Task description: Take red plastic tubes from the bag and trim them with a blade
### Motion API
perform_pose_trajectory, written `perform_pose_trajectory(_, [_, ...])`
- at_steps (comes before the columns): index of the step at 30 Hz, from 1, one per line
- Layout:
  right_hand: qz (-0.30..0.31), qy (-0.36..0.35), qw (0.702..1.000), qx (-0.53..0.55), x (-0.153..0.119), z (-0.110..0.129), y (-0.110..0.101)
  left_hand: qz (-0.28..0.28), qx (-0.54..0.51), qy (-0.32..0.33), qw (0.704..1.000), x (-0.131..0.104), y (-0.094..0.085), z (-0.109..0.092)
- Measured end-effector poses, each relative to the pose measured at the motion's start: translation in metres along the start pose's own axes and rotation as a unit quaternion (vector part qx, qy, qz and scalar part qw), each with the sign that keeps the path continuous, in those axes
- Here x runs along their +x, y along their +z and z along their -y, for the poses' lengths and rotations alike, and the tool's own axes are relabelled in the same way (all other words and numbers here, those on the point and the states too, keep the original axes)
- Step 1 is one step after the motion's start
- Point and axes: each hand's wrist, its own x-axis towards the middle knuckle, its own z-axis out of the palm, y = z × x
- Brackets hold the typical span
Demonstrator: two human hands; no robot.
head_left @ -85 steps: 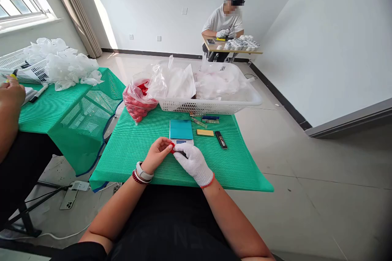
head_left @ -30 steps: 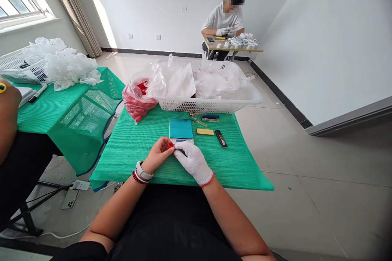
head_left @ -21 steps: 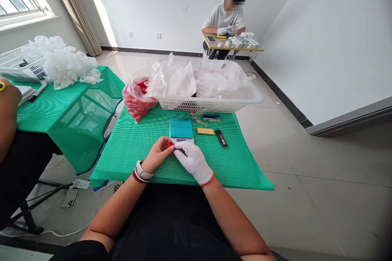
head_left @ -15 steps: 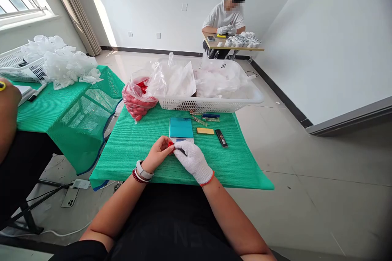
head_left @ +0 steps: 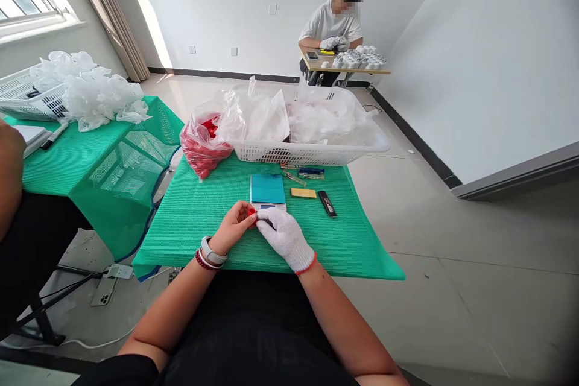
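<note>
My left hand (head_left: 234,226), bare with a watch and beads at the wrist, pinches a small red piece (head_left: 252,212) near the table's front. Against that piece, my right hand (head_left: 284,235) in a white glove is closed on a thin dark tool (head_left: 266,224), mostly hidden by the fingers. Just beyond both hands lies a small scale (head_left: 268,189) with a blue-green top. To its right are a yellow block (head_left: 303,193) and a black case (head_left: 327,204). A clear bag of red pieces (head_left: 203,151) stands at the back left.
Behind the scale, a white basket (head_left: 312,155) holds plastic bags, with pens (head_left: 311,171) before it. At left is another green-covered table (head_left: 67,160) with a person's arm (head_left: 9,175) beside it. Another person (head_left: 332,24) sits at a far desk.
The person's arm at the left edge has shifted slightly, and the yellow item by it is out of view. My hands have hardly moved.
</note>
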Motion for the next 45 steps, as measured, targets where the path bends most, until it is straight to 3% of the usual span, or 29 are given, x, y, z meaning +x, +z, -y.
perform_pose_trajectory(45, [0.007, 0.003, 1.0, -0.015, 0.0011, 0.0011, -0.0011, -0.007, 0.009, -0.007, 1.0, -0.0002, 0.0012, -0.0023])
